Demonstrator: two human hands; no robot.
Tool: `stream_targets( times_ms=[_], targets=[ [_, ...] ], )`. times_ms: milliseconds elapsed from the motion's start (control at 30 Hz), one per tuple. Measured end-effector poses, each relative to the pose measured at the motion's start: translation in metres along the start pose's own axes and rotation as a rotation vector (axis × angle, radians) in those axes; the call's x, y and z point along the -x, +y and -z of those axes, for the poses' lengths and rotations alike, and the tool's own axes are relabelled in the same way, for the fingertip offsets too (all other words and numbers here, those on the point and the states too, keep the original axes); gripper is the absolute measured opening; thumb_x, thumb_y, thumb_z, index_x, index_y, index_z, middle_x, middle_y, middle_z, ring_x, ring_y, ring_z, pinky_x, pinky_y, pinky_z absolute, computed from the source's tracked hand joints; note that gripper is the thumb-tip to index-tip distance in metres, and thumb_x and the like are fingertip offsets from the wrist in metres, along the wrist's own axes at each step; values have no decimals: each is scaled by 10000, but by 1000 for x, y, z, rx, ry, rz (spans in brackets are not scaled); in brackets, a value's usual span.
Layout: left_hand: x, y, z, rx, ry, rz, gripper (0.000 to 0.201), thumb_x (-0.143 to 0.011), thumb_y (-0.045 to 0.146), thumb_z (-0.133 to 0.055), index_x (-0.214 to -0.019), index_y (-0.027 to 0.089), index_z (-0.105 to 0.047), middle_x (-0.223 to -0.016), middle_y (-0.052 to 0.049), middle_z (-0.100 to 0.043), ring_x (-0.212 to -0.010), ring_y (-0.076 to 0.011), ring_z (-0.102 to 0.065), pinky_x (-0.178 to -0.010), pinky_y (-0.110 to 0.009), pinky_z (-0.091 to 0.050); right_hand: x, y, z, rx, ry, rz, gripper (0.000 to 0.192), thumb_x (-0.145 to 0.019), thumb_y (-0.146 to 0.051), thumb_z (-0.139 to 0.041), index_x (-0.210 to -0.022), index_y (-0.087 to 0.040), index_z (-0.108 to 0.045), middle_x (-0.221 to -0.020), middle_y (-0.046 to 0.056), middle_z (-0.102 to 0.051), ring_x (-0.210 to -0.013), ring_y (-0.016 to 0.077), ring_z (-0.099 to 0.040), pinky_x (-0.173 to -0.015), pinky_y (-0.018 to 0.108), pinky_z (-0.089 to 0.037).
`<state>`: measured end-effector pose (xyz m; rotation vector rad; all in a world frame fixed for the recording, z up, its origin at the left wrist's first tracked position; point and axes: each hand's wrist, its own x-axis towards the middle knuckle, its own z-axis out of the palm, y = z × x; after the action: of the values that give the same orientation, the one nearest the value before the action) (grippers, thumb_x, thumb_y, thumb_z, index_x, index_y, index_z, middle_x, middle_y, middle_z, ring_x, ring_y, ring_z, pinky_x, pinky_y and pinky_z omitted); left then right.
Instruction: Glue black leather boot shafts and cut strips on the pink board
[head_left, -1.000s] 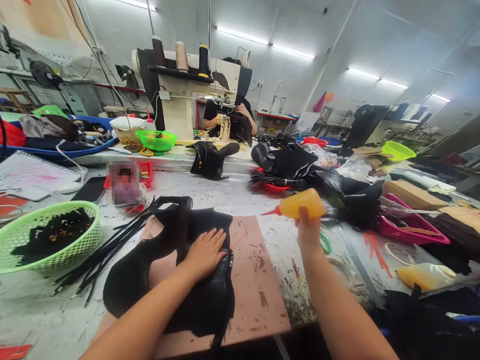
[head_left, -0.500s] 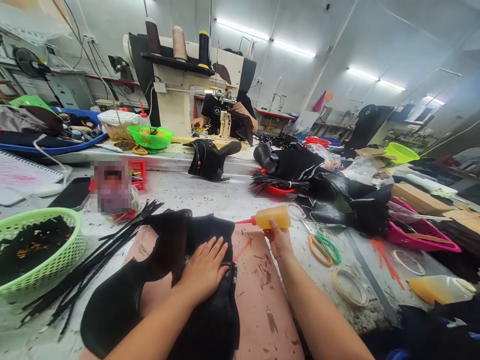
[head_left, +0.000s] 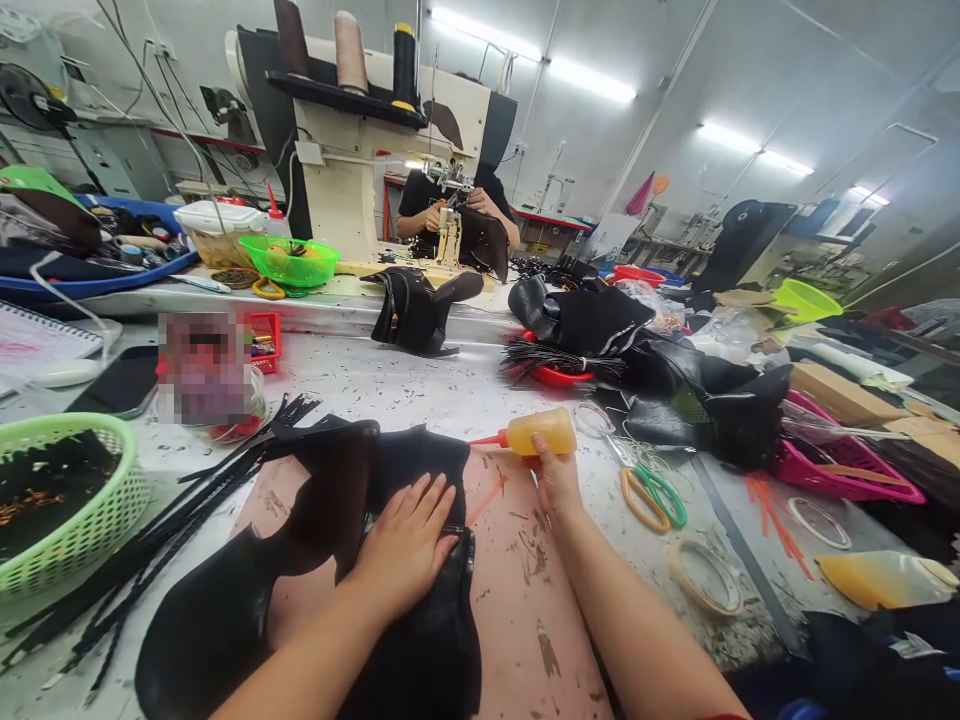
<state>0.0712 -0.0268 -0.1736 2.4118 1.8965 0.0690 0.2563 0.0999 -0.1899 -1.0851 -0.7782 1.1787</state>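
Observation:
My left hand lies flat with fingers stretched on a black leather piece, which rests on a pink board. My right hand is wrapped round a squeeze bottle of yellow liquid, held on its side. The bottle's red nozzle points left, its tip at the upper right edge of the leather. More of the black leather, with a curved cut-out, spreads to the left of my left hand. A thin orange strip lies on the board beside the leather.
Black strips and a green basket are at left. Scissors, a tape roll and a second bottle lie at right. Black leather pieces are piled beyond. A co-worker sits behind a sewing machine.
The view has shifted slightly. My hands and the bottle stay nearly in place against the leather. Across the table, the co-worker's hand has come up from the machine bed towards the needle.

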Motion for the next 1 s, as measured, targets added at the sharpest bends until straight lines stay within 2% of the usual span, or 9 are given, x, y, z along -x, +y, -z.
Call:
stream_targets(
  times_ms=[267,633,867,1000],
  targets=[
    [-1,0,-3,36,-17,9,487,-884,340,-418,-1343,179,-398,-1436,-76,-337,-1314,-253,-311,-1056,-413,-270,1,3,0,-14,23,3,435,-486,-384,-773,-811,-155,-597,-706,-4,-652,-607,140,-601,-472,217,-459],
    [-1,1,0,-21,-33,10,482,-888,334,-404,-1346,187,-391,-1437,-56,-323,-1313,-227,-319,-1055,-404,-289,5,2,3,-6,7,20,427,-513,-385,-766,-839,-163,-604,-742,7,-665,-651,174,-625,-480,240,-468],
    [-1,2,1,1,-44,13,484,-890,340,-414,-1347,180,-388,-1438,-62,-324,-1319,-232,-304,-1064,-407,-275,7,2,2,-15,-7,41,516,-525,-371,-766,-962,-179,-571,-817,16,-674,-711,192,-644,-521,260,-489],
    [-1,2,1,15,-47,18,482,-889,334,-420,-1344,176,-396,-1436,-70,-333,-1317,-237,-307,-1061,-408,-274,6,4,5,3,-6,58,447,-546,-384,-749,-902,-169,-585,-770,12,-661,-690,185,-631,-488,242,-463]
  ],
)
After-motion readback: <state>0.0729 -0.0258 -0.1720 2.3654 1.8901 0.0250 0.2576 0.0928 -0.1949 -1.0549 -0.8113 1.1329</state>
